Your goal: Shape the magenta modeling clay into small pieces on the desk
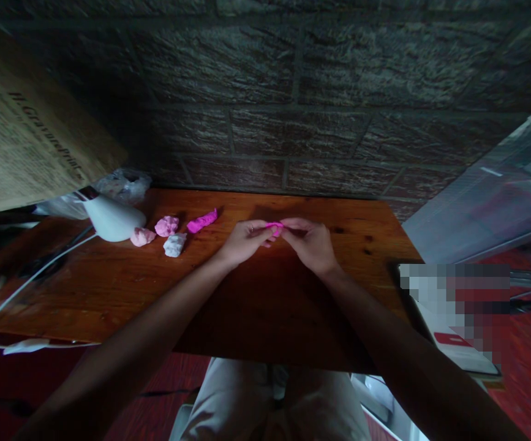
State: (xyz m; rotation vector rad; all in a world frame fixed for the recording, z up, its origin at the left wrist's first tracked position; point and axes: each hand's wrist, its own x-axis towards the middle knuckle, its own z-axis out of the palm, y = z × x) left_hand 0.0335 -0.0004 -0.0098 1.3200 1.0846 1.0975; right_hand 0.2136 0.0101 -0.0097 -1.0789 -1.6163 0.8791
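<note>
Between my two hands is a small piece of bright pink modelling clay (274,229), pinched above the middle of the wooden table. My left hand (247,241) grips its left side with thumb and fingers; a ring shows on one finger. From the right, my right hand (310,242) pinches the same piece, and the fingertips of both hands nearly meet. Left of my hands lies a longer strip of bright pink clay (202,221). Beside that strip are a pink lump (166,226), a paler pink lump (143,237) and a whitish lump (175,244).
A lamp with a white base (113,217) and a printed paper shade (30,128) stands at the left, its white cord (26,294) curving over the table (122,294). Crumpled clear plastic (125,184) lies behind it. A stone-patterned wall (265,79) borders the back.
</note>
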